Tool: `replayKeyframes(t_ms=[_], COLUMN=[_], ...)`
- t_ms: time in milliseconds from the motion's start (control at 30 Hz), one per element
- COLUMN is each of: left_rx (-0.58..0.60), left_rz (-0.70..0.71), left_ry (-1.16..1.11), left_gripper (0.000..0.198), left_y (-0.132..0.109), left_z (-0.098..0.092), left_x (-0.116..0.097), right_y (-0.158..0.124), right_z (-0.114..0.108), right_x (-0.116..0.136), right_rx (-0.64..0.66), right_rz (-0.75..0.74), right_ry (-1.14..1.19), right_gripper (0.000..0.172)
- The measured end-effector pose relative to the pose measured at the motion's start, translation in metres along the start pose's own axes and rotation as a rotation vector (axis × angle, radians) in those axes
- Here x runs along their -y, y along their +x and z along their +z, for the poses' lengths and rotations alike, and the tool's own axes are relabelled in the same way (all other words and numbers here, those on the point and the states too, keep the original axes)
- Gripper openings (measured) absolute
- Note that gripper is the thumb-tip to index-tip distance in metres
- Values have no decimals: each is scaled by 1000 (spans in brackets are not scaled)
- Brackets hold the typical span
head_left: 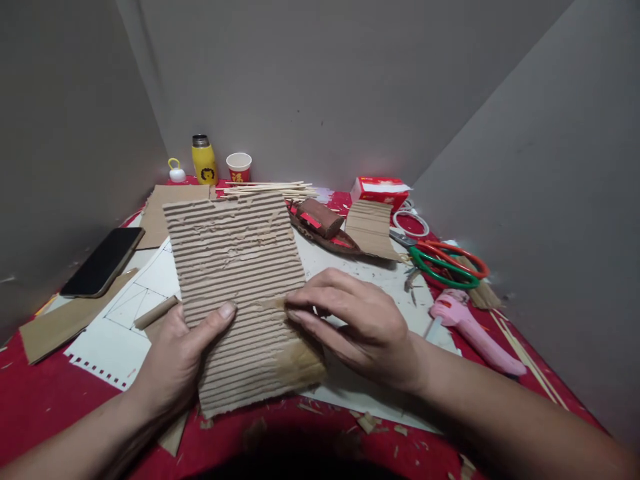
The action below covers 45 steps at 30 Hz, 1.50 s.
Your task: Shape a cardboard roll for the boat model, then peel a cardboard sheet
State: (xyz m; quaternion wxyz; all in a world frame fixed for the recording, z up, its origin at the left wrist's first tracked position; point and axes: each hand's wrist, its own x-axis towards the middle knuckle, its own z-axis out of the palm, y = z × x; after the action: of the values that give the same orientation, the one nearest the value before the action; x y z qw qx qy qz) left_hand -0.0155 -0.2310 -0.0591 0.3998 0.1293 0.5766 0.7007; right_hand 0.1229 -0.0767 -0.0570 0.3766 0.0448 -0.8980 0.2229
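Observation:
A sheet of corrugated cardboard [240,267] is held up and slightly tilted, its ridges bare over most of the face. Torn paper remnants cling to its upper part, and a smoother brown, damp-looking patch covers the lower right. My left hand [183,353] grips the left edge, thumb on the ridged face, other fingers hidden behind. At the right edge my right hand [357,320] is closed in a pinch, fingertips on the surface by a small light-brown torn spot. Whether a loose bit of paper is between those fingertips is too small to tell.
Behind the sheet are a brown model boat [323,227], wooden sticks [270,189], a paper cup [239,167] and an open yellow bottle [204,160]. Scissors [445,263] and a pink glue gun [477,330] lie right. A phone [104,261] and drawn paper [125,320] lie left.

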Motion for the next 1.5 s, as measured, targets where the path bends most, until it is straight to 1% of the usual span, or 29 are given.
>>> replayKeyframes(t_ms=[100, 200, 300, 400, 467, 533, 633, 767, 900, 967, 1067, 1133, 1300, 1433, 1500], left_rx=[38, 60, 101, 158, 145, 113, 104, 109, 124, 131, 127, 116, 121, 155, 155], left_rz=[1, 40, 81, 82, 86, 93, 87, 81, 75, 78, 85, 95, 95, 82, 54], left_ry=[31, 86, 205, 336, 381, 384, 371, 387, 370, 348, 340, 357, 396, 400, 395], left_gripper=[59, 57, 51, 42, 39, 36, 34, 34, 34, 32, 30, 29, 29, 29, 31], left_y=[-1, -1, 0, 0, -1, -3, -6, -6, -4, -4, -4, -4, -4, -6, -6], left_z=[0, -3, -8, -14, -16, -18, -18, -19, -18, -16, -14, -13, -14, -13, -12], left_x=[1, 2, 2, 3, 5, 8, 12, 12, 11, 12, 12, 11, 10, 10, 11], right_y=[0, -2, -4, -5, -6, -6, -6, -6, -8, -9, -9, -9, -6, -4, -4], right_z=[2, 5, 7, 8, 9, 9, 10, 13, 16, 16, 14, 12, 8, 10, 12], right_x=[1, 0, 1, 1, 1, 1, 1, 2, -1, -3, -4, -4, -1, 2, 1], right_rx=[21, 40, 58, 72, 80, 94, 142, 190, 172, 162, 125, 111, 187, 250, 262], right_rz=[0, -5, -11, -24, -36, -48, -61, -77, -130, -148, -140, -140, -181, -235, -256], right_ry=[5, -27, -59, -83, -84, -85, -91, -201, -325, -296, -213, -196, -182, -273, -294], right_gripper=[12, 12, 12, 10, 9, 10, 15, 19, 19, 17, 10, 10, 20, 33, 36])
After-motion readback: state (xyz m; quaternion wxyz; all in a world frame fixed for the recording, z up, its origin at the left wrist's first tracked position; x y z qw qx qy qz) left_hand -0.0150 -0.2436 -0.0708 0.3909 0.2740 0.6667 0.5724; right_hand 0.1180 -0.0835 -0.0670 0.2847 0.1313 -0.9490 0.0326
